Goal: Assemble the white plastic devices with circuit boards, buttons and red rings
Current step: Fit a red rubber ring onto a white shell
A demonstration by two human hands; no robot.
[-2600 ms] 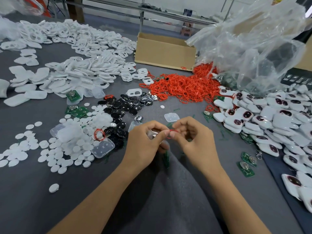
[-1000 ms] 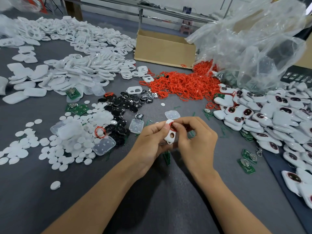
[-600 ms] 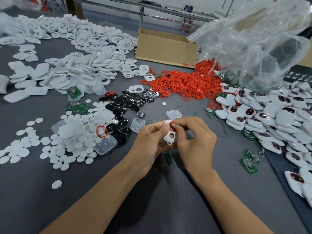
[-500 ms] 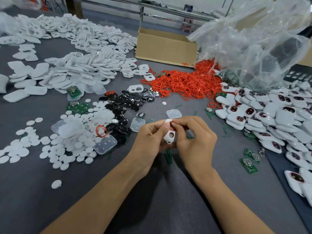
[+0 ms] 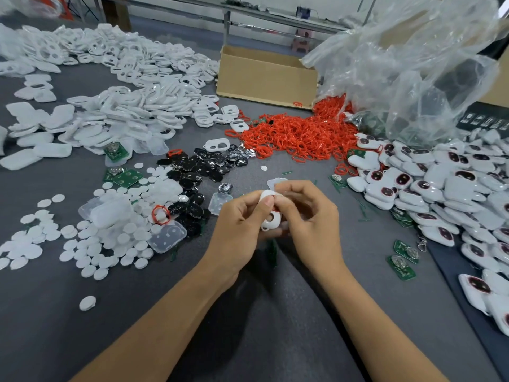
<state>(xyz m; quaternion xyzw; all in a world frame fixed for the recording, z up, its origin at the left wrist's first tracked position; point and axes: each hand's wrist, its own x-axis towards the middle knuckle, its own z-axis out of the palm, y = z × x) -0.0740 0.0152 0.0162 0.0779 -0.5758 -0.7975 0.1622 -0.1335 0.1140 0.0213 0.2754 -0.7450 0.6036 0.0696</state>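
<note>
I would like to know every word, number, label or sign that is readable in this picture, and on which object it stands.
No text is readable here.
Black flat panel at the right edge: a row of white marks, too small to read.
Glossy black oval buttons: pale prints, too blurred to read.
Brown cardboard box: no print shows.

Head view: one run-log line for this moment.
left hand: grips small white plastic shell | right hand: pinches thin red ring against shell | step: ring fitting
</note>
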